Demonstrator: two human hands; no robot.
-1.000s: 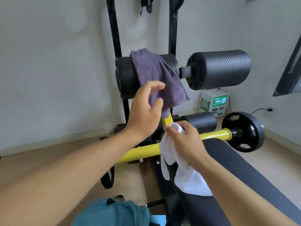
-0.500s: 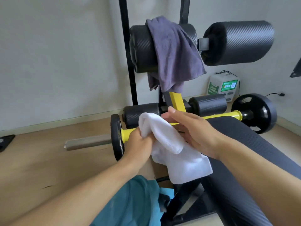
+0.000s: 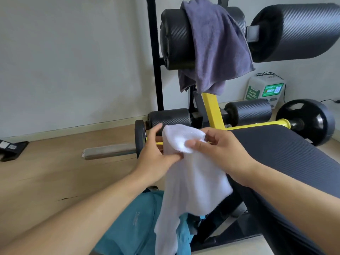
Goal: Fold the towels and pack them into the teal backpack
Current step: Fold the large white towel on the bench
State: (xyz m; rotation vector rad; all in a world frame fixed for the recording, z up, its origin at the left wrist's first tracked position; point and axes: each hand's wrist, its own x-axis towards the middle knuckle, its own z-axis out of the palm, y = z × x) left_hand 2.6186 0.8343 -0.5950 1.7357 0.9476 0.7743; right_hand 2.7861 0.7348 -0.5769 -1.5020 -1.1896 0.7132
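Joining the right hand (image 3: 219,153) on the white towel (image 3: 193,173), the left hand (image 3: 156,153) now pinches it too; folding can begin above the backpack (image 3: 128,227) at 6 o'clock.

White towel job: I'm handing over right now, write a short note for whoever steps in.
Left hand and right hand both pinch the top of the white towel, which hangs unfolded above the teal backpack on the floor.
Grey towel is draped over the upper left foam roller, untouched.
Done: white towel picked up. No towel visibly in the backpack.
Left: fold the white towel, pack it, then fetch, fold and pack the grey one.
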